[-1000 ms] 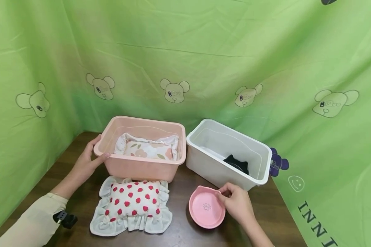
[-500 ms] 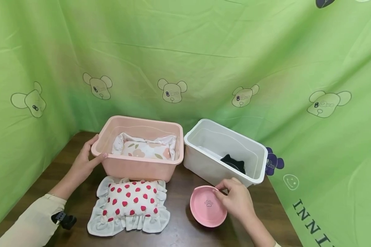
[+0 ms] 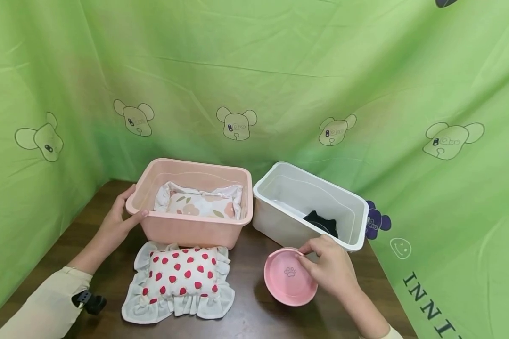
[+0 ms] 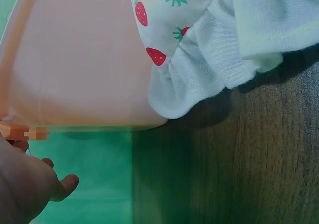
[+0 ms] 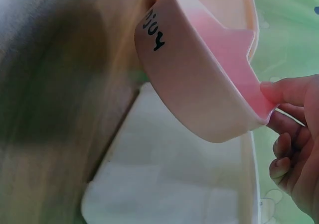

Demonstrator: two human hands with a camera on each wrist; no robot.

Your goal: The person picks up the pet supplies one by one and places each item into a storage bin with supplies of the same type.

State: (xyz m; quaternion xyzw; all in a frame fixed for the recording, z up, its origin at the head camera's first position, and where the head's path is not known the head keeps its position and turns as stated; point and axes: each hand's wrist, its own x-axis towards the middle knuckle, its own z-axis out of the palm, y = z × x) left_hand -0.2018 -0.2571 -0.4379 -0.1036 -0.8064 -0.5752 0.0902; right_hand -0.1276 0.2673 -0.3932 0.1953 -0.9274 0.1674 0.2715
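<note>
Green-draped desk (image 3: 248, 294): left fingers (image 3: 136, 219) grip the pink tub (image 3: 191, 231); nearer the right edge, right fingers (image 3: 313, 244) pinch the bowl (image 3: 289, 285), apparently lifting; carrying next needs steadiness.

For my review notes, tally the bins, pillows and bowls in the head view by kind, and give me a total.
Bins: 2 (pink bin, white bin)
Pillows: 2 (floral pillow, strawberry pillow)
Bowls: 2 (pink bowl, black bowl, partly hidden)
Total: 6
</note>
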